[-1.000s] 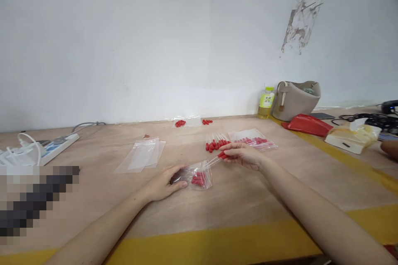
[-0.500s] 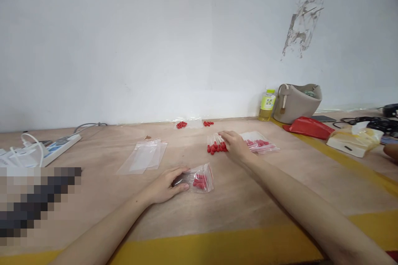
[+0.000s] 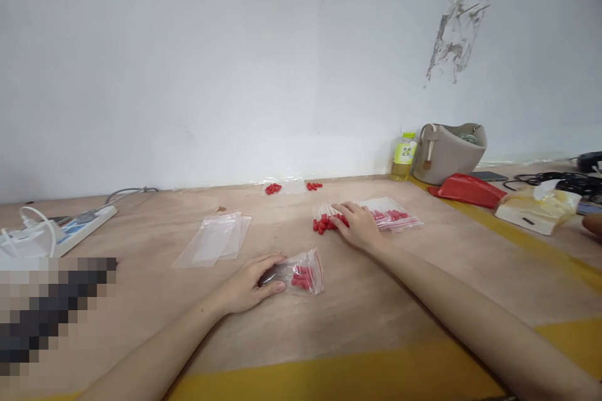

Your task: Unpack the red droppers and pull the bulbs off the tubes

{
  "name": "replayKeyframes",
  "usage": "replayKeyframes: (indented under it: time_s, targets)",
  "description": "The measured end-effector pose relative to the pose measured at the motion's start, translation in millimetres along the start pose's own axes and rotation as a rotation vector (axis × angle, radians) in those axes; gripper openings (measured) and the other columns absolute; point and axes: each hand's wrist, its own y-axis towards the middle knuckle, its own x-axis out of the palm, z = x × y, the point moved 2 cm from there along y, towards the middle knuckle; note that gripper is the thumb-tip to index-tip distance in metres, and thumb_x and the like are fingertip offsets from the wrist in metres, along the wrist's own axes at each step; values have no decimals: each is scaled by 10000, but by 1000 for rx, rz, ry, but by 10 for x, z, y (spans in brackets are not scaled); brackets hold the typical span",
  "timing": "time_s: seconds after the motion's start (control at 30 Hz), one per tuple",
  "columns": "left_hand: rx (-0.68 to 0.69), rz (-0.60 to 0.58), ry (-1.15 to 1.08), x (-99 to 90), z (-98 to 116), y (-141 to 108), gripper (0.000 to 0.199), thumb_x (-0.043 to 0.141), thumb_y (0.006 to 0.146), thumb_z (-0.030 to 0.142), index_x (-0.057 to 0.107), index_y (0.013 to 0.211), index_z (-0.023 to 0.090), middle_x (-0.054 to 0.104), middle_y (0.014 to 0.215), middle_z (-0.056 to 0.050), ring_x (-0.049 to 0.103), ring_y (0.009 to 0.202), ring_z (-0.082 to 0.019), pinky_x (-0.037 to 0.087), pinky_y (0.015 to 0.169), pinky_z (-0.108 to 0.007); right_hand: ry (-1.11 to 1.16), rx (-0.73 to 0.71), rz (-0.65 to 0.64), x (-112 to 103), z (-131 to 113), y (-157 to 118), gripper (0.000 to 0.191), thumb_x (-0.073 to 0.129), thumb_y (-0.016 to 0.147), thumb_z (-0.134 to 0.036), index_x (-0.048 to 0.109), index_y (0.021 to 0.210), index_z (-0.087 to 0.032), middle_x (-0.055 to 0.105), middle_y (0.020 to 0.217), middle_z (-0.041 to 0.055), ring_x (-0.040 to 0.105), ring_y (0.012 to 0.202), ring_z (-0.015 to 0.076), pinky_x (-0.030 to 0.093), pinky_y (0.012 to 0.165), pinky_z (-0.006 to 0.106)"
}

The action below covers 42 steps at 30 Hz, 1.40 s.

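Observation:
My left hand point(image 3: 251, 282) lies on the table, thumb and fingers holding the closed end of a clear zip bag point(image 3: 282, 272). Several red tips show inside that bag, near its red-lined mouth, which points right. My right hand point(image 3: 360, 225) reaches over a pile of thin white sticks with red bulb-shaped tips point(image 3: 323, 223). Its thumb and fingers are apart and touch the pile's right side; some sticks are hidden under them. Just behind that hand, filled zip bags point(image 3: 390, 210) with red tips inside lie stacked.
Flat unfilled zip bags point(image 3: 219, 238) lie left of centre. Along the wall are two small red-tipped groups, including the left one point(image 3: 273, 189). A power strip point(image 3: 89, 229) is at left. A bottle point(image 3: 403, 160), grey bag point(image 3: 449, 153), red pouch point(image 3: 468, 191) and tissue pack point(image 3: 536, 210) stand right.
My right hand's thumb has spread away from the fingers, out over the red tips. My left hand and its bag stay nearly where they were; the view has shifted slightly.

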Motion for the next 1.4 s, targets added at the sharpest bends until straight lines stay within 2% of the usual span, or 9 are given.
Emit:
replayKeyframes:
  time_s: [0.13,0.3,0.37,0.7,0.83,0.97,1.1,1.27,1.4]
  targets:
    - [-14,4,-15,0,17,-2,481,480,803,453,423,1242,268,450,1296,-27,438,1156,-199,358,969,-338,280,117,8,-76,-100,-142,165,472,790,-232,616,832,-166,620,787,47,550,725,150,396,663,254]
    - [-23,39,-76,20,14,6,498,498,788,458,439,1234,246,459,1291,-43,442,1152,-213,361,965,-348,675,129,-374,-1,-347,-359,113,565,694,-220,657,696,-154,607,601,3,474,518,95,351,490,197]
    - [-40,82,-148,8,3,10,449,455,817,447,466,1211,235,467,1286,-42,440,1156,-209,360,967,-345,762,83,-442,-5,-443,-395,136,585,696,-248,684,719,-158,618,613,7,461,516,91,340,482,195]
    - [34,87,-103,85,65,1,373,454,831,295,487,1200,248,507,1245,-24,461,1135,-184,348,987,-357,798,-99,-412,-46,-684,-400,287,691,641,-372,671,878,-213,629,805,8,550,740,143,399,692,248]
    - [-16,133,-101,133,70,42,383,446,835,318,469,1210,240,525,1225,-24,485,1108,-181,375,965,-341,724,-70,-443,-35,-754,-384,360,715,603,-351,647,928,-212,632,842,8,545,748,150,390,667,243]
    - [-39,142,-109,138,47,56,398,457,830,327,457,1216,228,524,1224,-35,488,1105,-184,379,962,-339,660,-26,-463,-28,-786,-384,238,710,581,-284,637,784,-182,615,743,-5,529,686,134,381,607,225]
    - [-26,84,-127,110,69,29,457,463,828,324,395,1270,230,462,1290,-42,441,1159,-189,345,995,-352,788,76,-484,-19,-731,-399,145,640,622,-190,577,748,-155,609,677,-14,531,592,96,391,539,194]
    - [1,43,-76,79,131,7,485,427,848,348,328,1314,260,388,1351,-26,376,1213,-196,306,1023,-381,946,106,-503,23,-664,-431,264,658,625,-193,566,868,-154,632,746,7,571,644,112,427,553,201]
    - [22,33,-37,82,128,13,483,409,857,332,307,1325,269,355,1372,-14,340,1240,-188,274,1043,-380,991,111,-458,76,-688,-430,136,632,680,-240,604,779,-152,623,691,-5,555,617,100,417,545,198]
